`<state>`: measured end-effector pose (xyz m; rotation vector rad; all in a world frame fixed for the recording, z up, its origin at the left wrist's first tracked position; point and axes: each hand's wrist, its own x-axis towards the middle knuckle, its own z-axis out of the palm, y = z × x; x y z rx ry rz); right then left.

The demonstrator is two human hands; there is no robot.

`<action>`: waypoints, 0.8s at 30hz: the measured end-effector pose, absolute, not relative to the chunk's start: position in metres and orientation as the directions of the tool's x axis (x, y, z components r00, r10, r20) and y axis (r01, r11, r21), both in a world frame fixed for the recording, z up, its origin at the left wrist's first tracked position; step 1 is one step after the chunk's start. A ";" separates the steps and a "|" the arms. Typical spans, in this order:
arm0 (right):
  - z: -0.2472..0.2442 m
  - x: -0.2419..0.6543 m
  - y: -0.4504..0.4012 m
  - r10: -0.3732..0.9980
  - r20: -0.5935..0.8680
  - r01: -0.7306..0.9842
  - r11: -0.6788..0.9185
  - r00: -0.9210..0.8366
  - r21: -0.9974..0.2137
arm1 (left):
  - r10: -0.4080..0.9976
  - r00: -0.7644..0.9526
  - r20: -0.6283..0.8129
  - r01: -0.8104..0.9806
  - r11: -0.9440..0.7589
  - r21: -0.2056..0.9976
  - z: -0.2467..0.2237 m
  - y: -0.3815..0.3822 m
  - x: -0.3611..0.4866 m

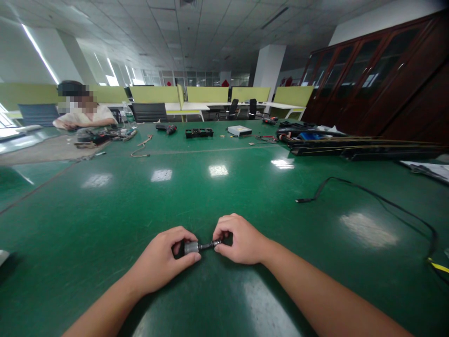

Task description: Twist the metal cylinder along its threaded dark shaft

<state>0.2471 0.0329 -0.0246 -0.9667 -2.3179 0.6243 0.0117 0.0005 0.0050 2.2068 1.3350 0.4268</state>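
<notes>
A small grey metal cylinder (191,247) with a thin dark shaft (206,245) lies almost level, just above or on the green table (182,196), near its front middle. My left hand (168,255) grips the cylinder between thumb and fingers. At the shaft's other end, the thumb and fingertips of my right hand (240,239) pinch its tip. Between the two hands the shaft is bare. My fingers partly hide both ends of the piece, and whether it touches the table I cannot tell.
A black cable (372,189) curves across the right side. Along the far edge are a power drill (166,128), a black slotted part (199,133), a silver box (239,130) and long dark profiles (315,147). A person (86,112) sits at the far left beside assorted parts.
</notes>
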 end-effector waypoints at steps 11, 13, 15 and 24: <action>-0.026 0.253 0.042 0.884 0.284 0.611 0.463 -0.372 -0.642 | 0.902 0.432 -0.001 0.740 -0.354 0.572 0.008 0.001 0.013; -0.026 0.254 0.043 0.881 0.270 0.598 0.465 -0.390 -0.653 | 0.902 0.431 0.001 0.740 -0.355 0.572 0.008 0.001 0.012; -0.024 0.255 0.042 0.846 0.251 0.555 0.504 -0.470 -0.661 | 0.902 0.431 -0.002 0.741 -0.353 0.571 0.008 0.001 0.012; -0.021 0.255 0.038 0.753 0.257 0.467 0.598 -0.605 -0.651 | 0.892 0.452 0.014 0.727 -0.377 0.575 0.006 0.003 0.011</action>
